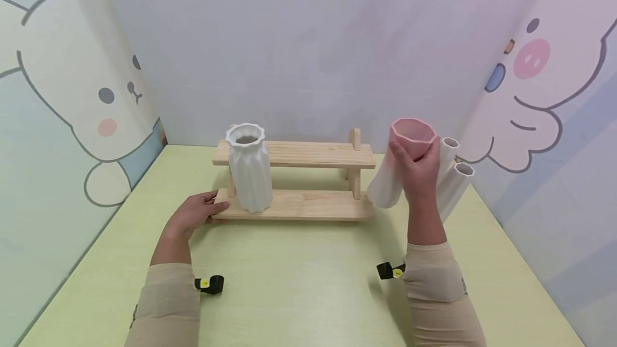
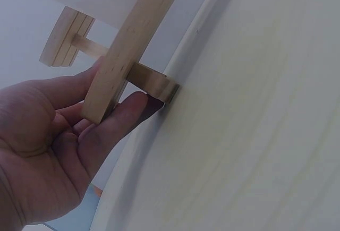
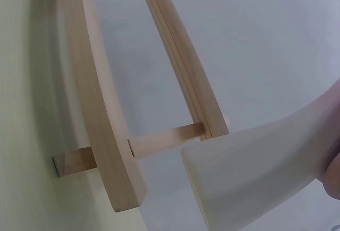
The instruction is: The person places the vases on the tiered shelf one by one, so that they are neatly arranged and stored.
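A two-tier wooden shelf [image 1: 313, 205] stands at the back of the table. My left hand [image 1: 196, 212] grips the left end of its lower board, fingers and thumb around the edge in the left wrist view. On that board's left part stands a white fluted vase [image 1: 251, 175]. My right hand [image 1: 420, 173] holds a pink-and-white vase [image 1: 385, 186] by its pink upper part, mouth upward and tilted. Its white base is beside the right end of the shelf; in the right wrist view the white lower body [image 3: 255, 172] overlaps the shelf's end.
Two slim white vases [image 1: 455, 186] stand at the right, partly hidden behind my right hand and forearm. A pale grey backdrop [image 1: 308, 68] rises close behind the shelf, with cartoon-printed panels [image 1: 96, 122] at both sides. The table [image 1: 299, 283] is light green.
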### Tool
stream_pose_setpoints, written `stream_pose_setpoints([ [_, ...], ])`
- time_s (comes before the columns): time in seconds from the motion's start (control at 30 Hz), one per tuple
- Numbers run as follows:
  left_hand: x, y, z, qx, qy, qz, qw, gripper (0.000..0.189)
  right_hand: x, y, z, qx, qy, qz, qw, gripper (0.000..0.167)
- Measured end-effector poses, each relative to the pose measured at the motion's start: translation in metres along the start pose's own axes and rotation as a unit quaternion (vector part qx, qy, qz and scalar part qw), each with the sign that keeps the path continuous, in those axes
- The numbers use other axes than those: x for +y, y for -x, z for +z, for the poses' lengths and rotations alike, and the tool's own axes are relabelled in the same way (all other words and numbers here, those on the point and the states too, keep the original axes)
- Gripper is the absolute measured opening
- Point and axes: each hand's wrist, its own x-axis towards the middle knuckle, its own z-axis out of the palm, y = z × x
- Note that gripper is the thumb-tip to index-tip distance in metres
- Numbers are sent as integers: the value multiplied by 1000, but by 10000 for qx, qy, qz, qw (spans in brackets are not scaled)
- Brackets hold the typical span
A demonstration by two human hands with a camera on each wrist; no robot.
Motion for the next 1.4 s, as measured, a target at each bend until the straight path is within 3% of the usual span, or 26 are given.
stream_pose_setpoints([
  [1.17,2,-1,0,36,-62,-69,10000,90,4,12,19,-730,225,83,9970,69],
  [1.4,2,-1,1,67,-61,-74,9999,90,2,14,23,-839,71,150,9963,69],
])
